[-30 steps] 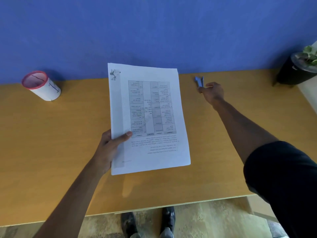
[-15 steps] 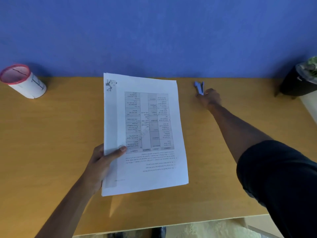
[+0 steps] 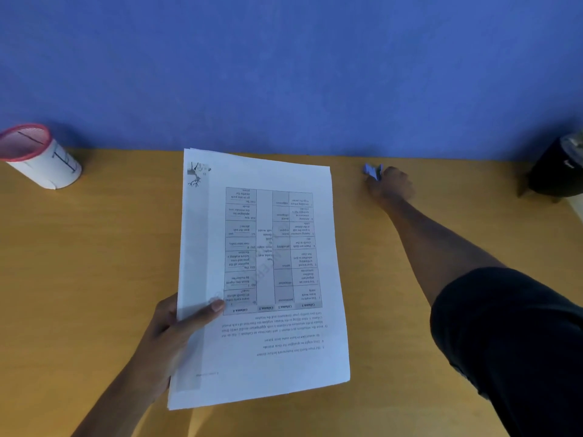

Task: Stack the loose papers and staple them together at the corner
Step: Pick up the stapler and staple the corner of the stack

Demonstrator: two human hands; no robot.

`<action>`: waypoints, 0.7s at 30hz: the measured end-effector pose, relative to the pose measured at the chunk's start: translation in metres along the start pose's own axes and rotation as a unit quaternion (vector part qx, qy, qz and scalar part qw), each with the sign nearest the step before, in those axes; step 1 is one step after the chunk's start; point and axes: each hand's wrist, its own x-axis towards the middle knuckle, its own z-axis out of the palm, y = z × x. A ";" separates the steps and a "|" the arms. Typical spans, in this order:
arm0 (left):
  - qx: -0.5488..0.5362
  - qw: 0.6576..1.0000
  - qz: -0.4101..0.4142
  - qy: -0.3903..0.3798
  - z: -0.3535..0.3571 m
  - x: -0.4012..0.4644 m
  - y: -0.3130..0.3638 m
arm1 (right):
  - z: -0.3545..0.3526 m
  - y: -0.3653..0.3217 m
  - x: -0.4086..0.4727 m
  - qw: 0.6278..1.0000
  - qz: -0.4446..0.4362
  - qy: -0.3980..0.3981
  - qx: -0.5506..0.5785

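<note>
The head view shows us holding a stack of white printed paper sheets (image 3: 262,279) in our left hand (image 3: 176,339), thumb pressed on the top sheet near the left edge and the other fingers hidden beneath. The stack hangs above the tan wooden worktop (image 3: 94,263), its long axis running away from us toward the blue wall (image 3: 284,74), the far end tilted a little to the left. The sheets look squared up, though a thin sliver of a lower sheet shows along the far left edge.

Our right arm is stretched out to the far right of the stack, and our right hand (image 3: 391,187) lies against a small pale-blue stapler (image 3: 373,171) close to the wall. The stapler lies just beyond the knuckles, on the side toward the stack. We cannot tell whether the fingers have closed round it or only touch it, since the back of the hand covers most of it. Only the tip shows, and it is blurred, so its long axis is hard to judge.

The right hand is plainly the nearer to the stapler; the far right corner of the stack is the corner closest to it, and we judge that the stapler must travel left and back to meet a corner.

A white cup with a pink rim (image 3: 38,156) lies tipped at far left. A dark pot (image 3: 555,171) is cut off at right.
</note>
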 end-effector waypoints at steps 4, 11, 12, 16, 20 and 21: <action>0.001 1.000 0.011 0.004 -0.003 0.001 -0.001 | 0.005 -0.004 0.002 1.000 0.001 0.005 0.008; 0.004 1.000 0.012 -0.009 -0.001 -0.003 0.005 | -0.009 0.002 -0.006 0.987 0.003 0.019 0.160; 0.007 1.000 0.011 -0.012 -0.001 -0.003 0.006 | -0.012 0.002 -0.007 0.976 -0.001 0.014 0.216; 0.020 0.999 0.010 -0.025 -0.003 -0.009 0.015 | -0.042 -0.007 -0.030 0.890 0.018 -0.039 0.455; 0.029 0.999 0.014 -0.039 -0.005 -0.019 0.024 | -0.083 -0.026 -0.063 0.794 0.037 -0.145 0.589; 0.034 0.998 0.015 -0.042 -0.005 -0.022 0.025 | -0.091 -0.029 -0.071 0.763 0.028 -0.175 0.622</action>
